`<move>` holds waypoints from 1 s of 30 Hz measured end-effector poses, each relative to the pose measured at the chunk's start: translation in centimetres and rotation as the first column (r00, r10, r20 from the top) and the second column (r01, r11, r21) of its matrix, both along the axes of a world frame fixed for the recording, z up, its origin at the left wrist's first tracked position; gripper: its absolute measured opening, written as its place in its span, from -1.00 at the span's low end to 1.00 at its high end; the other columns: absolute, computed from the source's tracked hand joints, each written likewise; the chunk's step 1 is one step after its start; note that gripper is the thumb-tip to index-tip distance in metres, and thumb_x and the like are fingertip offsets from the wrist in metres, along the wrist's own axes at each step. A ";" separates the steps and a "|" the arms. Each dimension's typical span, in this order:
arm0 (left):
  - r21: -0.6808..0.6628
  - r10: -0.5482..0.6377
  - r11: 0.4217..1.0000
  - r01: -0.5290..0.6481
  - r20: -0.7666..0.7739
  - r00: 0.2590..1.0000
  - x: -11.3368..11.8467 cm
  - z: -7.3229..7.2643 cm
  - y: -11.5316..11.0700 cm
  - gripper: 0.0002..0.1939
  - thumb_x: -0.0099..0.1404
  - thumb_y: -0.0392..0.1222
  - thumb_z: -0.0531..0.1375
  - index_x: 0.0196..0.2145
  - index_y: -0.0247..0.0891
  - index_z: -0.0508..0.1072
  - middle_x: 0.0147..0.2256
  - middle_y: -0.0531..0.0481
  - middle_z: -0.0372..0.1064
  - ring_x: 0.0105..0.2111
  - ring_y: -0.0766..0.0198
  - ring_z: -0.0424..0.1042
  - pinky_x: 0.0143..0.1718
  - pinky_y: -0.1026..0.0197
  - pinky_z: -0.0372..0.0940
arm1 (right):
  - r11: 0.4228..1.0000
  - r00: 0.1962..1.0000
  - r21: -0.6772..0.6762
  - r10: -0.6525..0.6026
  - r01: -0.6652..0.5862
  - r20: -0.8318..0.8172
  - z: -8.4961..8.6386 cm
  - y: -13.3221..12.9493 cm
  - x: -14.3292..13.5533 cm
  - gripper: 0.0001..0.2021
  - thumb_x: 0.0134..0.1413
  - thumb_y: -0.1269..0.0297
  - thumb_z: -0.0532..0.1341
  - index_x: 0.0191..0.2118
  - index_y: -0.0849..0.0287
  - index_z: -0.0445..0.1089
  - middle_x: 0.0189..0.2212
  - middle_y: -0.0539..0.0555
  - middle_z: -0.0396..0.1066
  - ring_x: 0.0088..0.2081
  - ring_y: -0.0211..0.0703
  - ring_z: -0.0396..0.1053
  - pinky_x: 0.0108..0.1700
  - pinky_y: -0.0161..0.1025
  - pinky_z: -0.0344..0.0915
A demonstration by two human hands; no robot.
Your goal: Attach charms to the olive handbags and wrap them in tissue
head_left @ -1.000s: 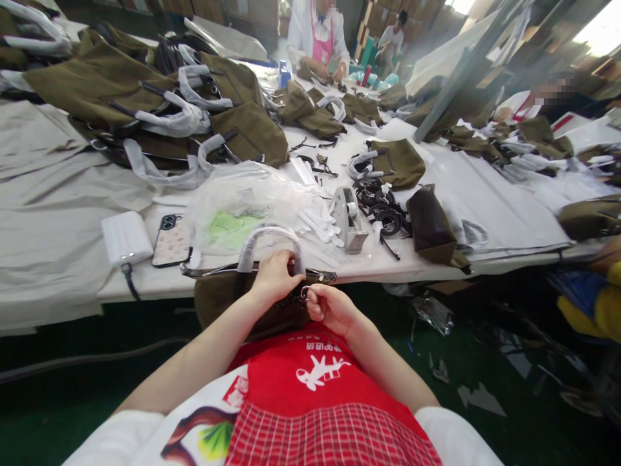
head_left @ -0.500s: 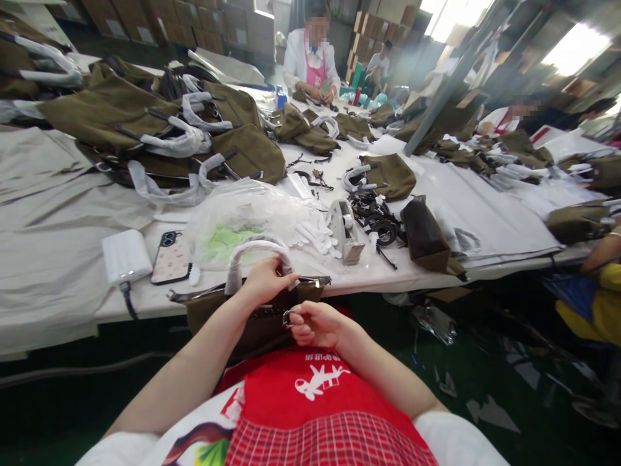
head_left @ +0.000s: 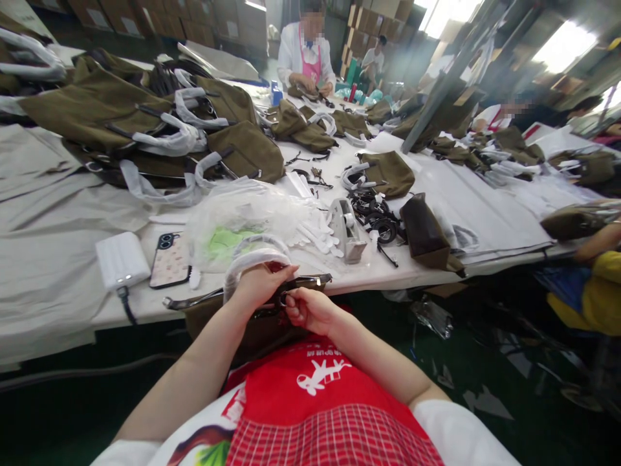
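An olive-brown handbag (head_left: 208, 316) with dark trim is held at the table's front edge, close to my apron. Its handle (head_left: 259, 257) is wrapped in white film. My left hand (head_left: 261, 285) is closed on the bag's upper edge by the base of the handle, thumb pointing right. My right hand (head_left: 309, 310) pinches a small dark metal ring (head_left: 283, 299) against the front of the bag, just below my left thumb. What the ring joins to is hidden by the fingers.
A phone (head_left: 171, 260) and a white power bank (head_left: 122, 260) lie left. Behind the bag are a plastic bag (head_left: 233, 217) and a tape dispenser (head_left: 347, 232). Black straps (head_left: 381, 223), a dark pouch (head_left: 424, 230) and stacked olive bags (head_left: 107, 107) surround them. A co-worker (head_left: 306, 58) stands across the table.
My right hand has moved up and slightly left, bringing the dark ring from below against the handbag. My left hand stays at the handle base, and the handle leans a little lower.
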State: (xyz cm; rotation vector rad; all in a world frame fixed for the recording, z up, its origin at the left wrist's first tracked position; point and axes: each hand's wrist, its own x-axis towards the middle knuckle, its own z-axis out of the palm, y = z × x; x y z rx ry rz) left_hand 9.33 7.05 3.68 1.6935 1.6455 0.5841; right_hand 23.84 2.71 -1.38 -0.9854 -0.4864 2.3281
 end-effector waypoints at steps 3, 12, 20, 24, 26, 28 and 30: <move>0.039 -0.066 0.997 0.074 -0.180 0.981 -0.1 0.2 0.0 -0.52 0.25 0.23 0.08 -0.48 -0.22 0.54 -0.46 -0.14 0.53 -0.39 -0.01 0.51 -0.37 0.12 0.25 | 0.996 0.996 -0.035 -0.082 0.084 0.033 -0.2 0.1 -0.6 -0.74 0.15 0.30 0.08 -0.55 0.21 0.22 -0.71 -0.07 0.14 -0.66 -0.39 0.03 -0.61 -0.44 -0.08; 0.170 -0.042 0.979 0.110 -0.363 0.931 -0.1 -1.3 -0.8 -0.52 0.37 0.09 -0.03 -0.31 -0.34 0.50 -0.28 -0.28 0.53 -0.21 -0.03 0.51 -0.20 0.11 0.31 | 0.967 0.968 -0.062 -0.241 0.246 0.072 -0.4 -0.4 -1.8 -0.76 0.12 0.28 0.10 -0.55 0.19 0.19 -0.72 -0.09 0.13 -0.67 -0.39 0.07 -0.60 -0.43 -0.03; 0.180 0.038 0.984 0.006 -0.242 0.969 -0.4 -2.1 -1.4 -0.61 0.33 0.10 0.01 -0.39 -0.26 0.42 -0.37 -0.22 0.51 -0.27 -0.04 0.51 -0.28 0.09 0.30 | 0.956 0.954 -0.003 -0.294 0.294 0.060 -1.0 -1.4 -2.4 -0.73 0.11 0.27 0.05 -0.59 0.16 0.15 -0.73 -0.08 0.15 -0.67 -0.37 0.06 -0.58 -0.38 -0.04; 0.158 0.046 0.987 -0.040 -0.033 0.998 -0.6 -2.8 -1.2 -0.71 0.23 0.06 0.13 -0.31 -0.25 0.36 -0.41 -0.09 0.48 -0.37 0.08 0.49 -0.35 0.14 0.30 | 0.968 0.965 0.016 -0.252 0.252 0.071 -1.5 -1.5 -2.2 -0.73 0.11 0.23 0.08 -0.57 0.16 0.17 -0.71 -0.06 0.18 -0.65 -0.35 0.10 -0.54 -0.36 0.00; 0.143 0.018 0.990 -0.019 0.008 1.000 -0.6 -2.9 -1.2 -0.70 0.19 0.06 0.17 -0.31 -0.25 0.36 -0.40 -0.07 0.48 -0.39 0.11 0.48 -0.35 0.15 0.29 | 0.969 0.967 0.007 -0.246 0.246 0.063 -1.7 -1.5 -2.0 -0.73 0.10 0.23 0.09 -0.58 0.15 0.16 -0.71 -0.07 0.16 -0.64 -0.34 0.10 -0.54 -0.35 0.01; 0.122 0.006 0.993 -0.006 0.001 1.000 -0.5 -2.7 -1.2 -0.69 0.17 0.06 0.19 -0.33 -0.26 0.38 -0.41 -0.09 0.48 -0.40 0.11 0.47 -0.36 0.14 0.28 | 0.966 0.965 0.003 -0.257 0.257 0.054 -1.7 -1.5 -1.9 -0.73 0.08 0.26 0.09 -0.60 0.14 0.13 -0.71 -0.08 0.11 -0.64 -0.33 0.07 -0.54 -0.35 -0.01; 0.092 0.005 0.996 -0.002 -0.031 1.000 -0.3 -2.3 -1.4 -0.70 0.19 0.07 0.18 -0.39 -0.26 0.42 -0.43 -0.11 0.49 -0.40 0.09 0.48 -0.38 0.14 0.27 | 0.962 0.961 0.000 -0.274 0.274 0.047 -1.5 -1.5 -1.8 -0.73 0.08 0.31 0.08 -0.62 0.14 0.10 -0.71 -0.09 0.06 -0.64 -0.32 0.05 -0.55 -0.35 -0.03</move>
